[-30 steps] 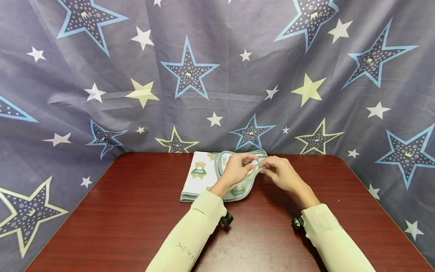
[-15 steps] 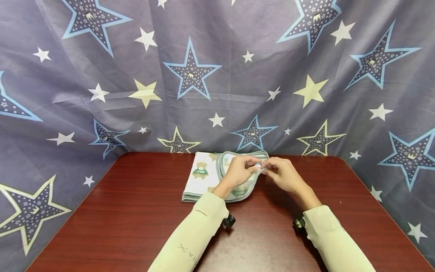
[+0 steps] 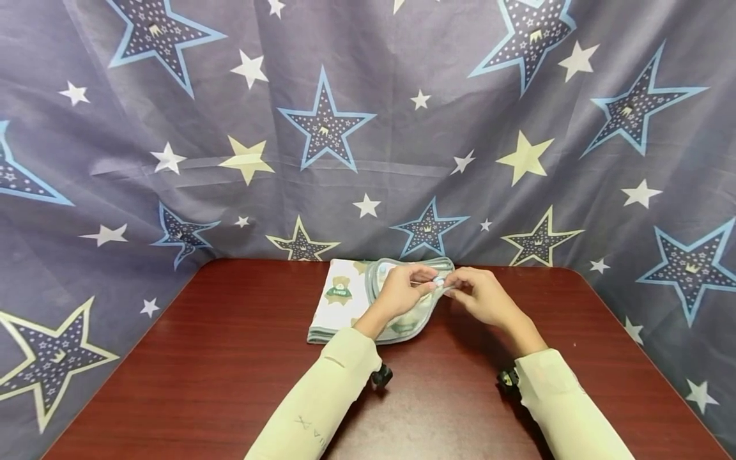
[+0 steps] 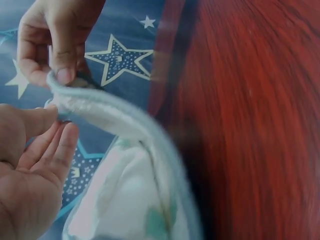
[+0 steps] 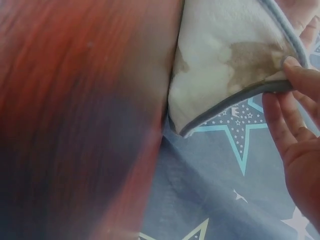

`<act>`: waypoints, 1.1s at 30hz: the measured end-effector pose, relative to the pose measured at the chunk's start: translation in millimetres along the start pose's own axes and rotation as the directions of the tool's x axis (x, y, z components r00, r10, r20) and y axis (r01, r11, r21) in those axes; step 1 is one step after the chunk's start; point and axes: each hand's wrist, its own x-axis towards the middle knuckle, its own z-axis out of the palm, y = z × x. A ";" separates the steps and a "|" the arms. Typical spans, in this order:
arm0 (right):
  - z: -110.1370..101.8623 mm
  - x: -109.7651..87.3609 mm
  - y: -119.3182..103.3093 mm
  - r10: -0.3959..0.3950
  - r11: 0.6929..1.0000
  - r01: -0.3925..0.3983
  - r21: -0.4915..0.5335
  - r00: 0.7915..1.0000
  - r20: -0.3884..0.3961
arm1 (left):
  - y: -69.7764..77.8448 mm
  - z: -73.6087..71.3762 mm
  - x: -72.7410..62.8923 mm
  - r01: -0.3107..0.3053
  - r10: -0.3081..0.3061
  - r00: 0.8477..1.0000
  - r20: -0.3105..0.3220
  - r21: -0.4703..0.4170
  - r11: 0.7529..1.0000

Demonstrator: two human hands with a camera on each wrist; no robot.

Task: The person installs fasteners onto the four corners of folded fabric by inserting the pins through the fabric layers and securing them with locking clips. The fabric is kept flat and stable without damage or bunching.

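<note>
A folded white cloth (image 3: 345, 313) with a teddy-bear print and grey-green edging lies at the back of the table, its curved right part lifted. Over that part, my left hand (image 3: 399, 292) pinches the edge beside a round light-blue snap (image 3: 439, 281) between thumb and fingers. The right hand (image 3: 480, 295) pinches the edging just to the right of the snap. In the left wrist view, both hands' fingertips meet close together at the raised edge (image 4: 120, 107). The right wrist view shows the right thumb on top of the corner with fingers beneath, and the cloth's underside (image 5: 215, 65).
The cloth stands on a reddish-brown wooden table (image 3: 230, 383) with rounded back corners. Behind the table hangs a grey-blue curtain (image 3: 397, 140) printed with stars. A black wrist camera (image 3: 382, 375) sits under the left cuff and another (image 3: 508, 381) under the right.
The snap and the edge around it have shifted slightly to the right between my hands. Both hands keep their pinch on the cloth; the head view has tilted slightly.
</note>
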 end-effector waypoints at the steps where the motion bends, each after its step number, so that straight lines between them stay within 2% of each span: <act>1: -0.3 -0.3 0.3 -0.003 1.000 0.003 -0.001 1.000 0.001 | -0.2 -2.7 -0.9 -0.001 0.001 1.000 0.000 0.014 1.000; 5: -1.5 -1.3 1.1 -0.006 1.000 0.006 0.001 1.000 0.000 | -4.5 -17.5 -4.5 0.007 -0.007 1.000 -0.007 0.069 0.998; 12: -3.4 -4.2 3.1 -0.002 1.000 0.002 -0.011 1.000 0.010 | -19.7 -45.8 -16.1 0.120 -0.109 0.989 -0.099 0.108 0.987; 17: -11.5 -10.6 5.0 -0.021 0.998 0.022 -0.052 0.999 0.027 | -35.4 -59.3 -22.5 0.134 -0.110 0.983 -0.149 0.167 0.977; 20: -17.6 -13.9 7.0 -0.040 0.996 0.044 -0.083 0.998 0.043 | -44.2 -66.1 -24.7 0.165 -0.130 0.975 -0.183 0.198 0.966; 24: -23.5 -18.1 9.9 -0.078 0.990 0.086 -0.115 0.994 0.076 | -49.7 -74.8 -27.6 0.224 -0.177 0.959 -0.220 0.211 0.951; 28: -26.8 -24.5 11.5 -0.115 0.982 0.130 -0.136 0.987 0.115 | -52.8 -83.7 -30.5 0.247 -0.196 0.955 -0.224 0.229 0.942; 30: -28.0 -27.7 11.3 -0.127 0.977 0.148 -0.150 0.981 0.145 | -56.1 -89.9 -32.5 0.261 -0.202 0.951 -0.235 0.258 0.930; 33: -29.6 -31.4 10.2 -0.134 0.970 0.171 -0.174 0.970 0.205 | -63.3 -101.9 -36.2 0.303 -0.226 0.936 -0.269 0.296 0.906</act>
